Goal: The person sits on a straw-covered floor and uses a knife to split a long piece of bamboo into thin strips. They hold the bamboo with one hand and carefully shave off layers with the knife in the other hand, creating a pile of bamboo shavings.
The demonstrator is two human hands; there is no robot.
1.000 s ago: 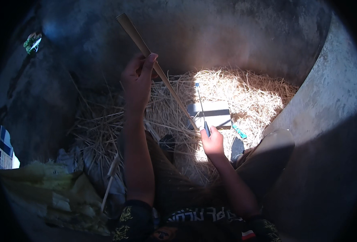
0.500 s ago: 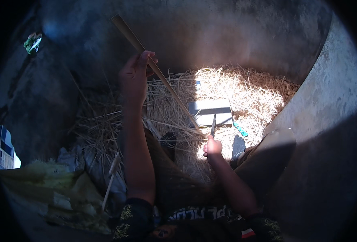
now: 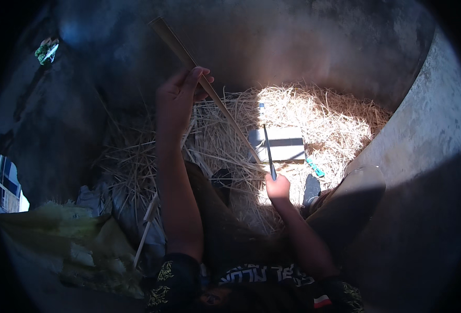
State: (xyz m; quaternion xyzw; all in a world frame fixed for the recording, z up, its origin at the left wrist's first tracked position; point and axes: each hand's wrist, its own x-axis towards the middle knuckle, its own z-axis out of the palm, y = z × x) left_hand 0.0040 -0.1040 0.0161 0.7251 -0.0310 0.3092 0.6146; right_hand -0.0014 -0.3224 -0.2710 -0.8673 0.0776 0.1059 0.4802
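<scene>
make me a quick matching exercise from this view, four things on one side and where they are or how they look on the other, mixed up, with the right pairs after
Things:
1. strip
2. tool
3. block
4. turquoise piece

Places or looks:
A. on the straw, to the right of the block
B. in the right hand
C. pale, crossed by a dark band
D. in the left hand, slanting down to the right

Pairs: 1-D, 2-B, 3-C, 4-A
</scene>
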